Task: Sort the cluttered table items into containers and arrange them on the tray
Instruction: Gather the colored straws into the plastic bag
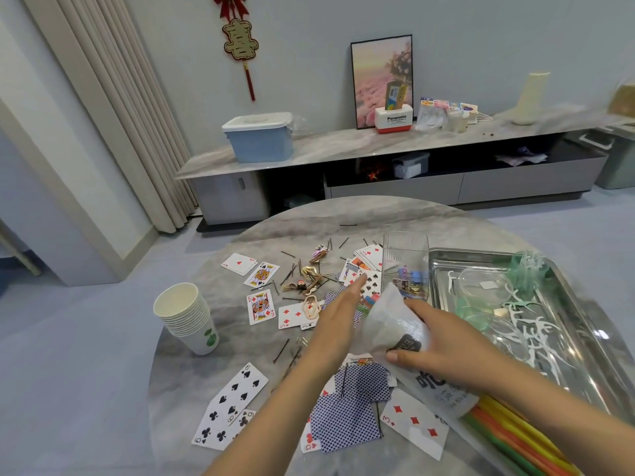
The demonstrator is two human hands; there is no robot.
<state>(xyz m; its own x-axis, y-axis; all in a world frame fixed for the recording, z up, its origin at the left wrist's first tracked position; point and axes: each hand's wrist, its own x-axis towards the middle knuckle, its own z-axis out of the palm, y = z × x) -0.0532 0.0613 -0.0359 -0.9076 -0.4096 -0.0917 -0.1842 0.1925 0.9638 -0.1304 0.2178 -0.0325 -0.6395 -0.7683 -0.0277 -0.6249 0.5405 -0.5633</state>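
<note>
Two hands work over a round marble tabletop (213, 383). Right hand (443, 341): grasping a small translucent plastic bag (388, 321) with a dark label, thumb curled under it, bag tilted with its mouth toward the table centre. Left hand (338, 314): released, fingers straight, reaching out flat over the scattered playing cards (347, 417), fingertips near the eight of spades; whether it touches the cards cannot be told.

Contents of tabletop: playing cards face-up and face-down, spread widely; black bobby pins (285, 350) strewn among them; several decorative hair clips (311, 305) near the centre; a stack of paper cups (187, 317) at the left edge; a pack of coloured straws (515, 431) at the near right. A clear plastic container (407, 259), upright just beside the tray, holds a few small colourful items. Steel tray (584, 324), right side: holds clear lids or cups and white and green floss picks (536, 334), loose.

Step in hand, as judged: early sorting; most clutter remains unsorted, only one container is partly filled. Next move likely calls for gathering one kind of small item with the free hand and feeding it into the bag or container, keeping the bag's mouth open and cards separate from pins.
</note>
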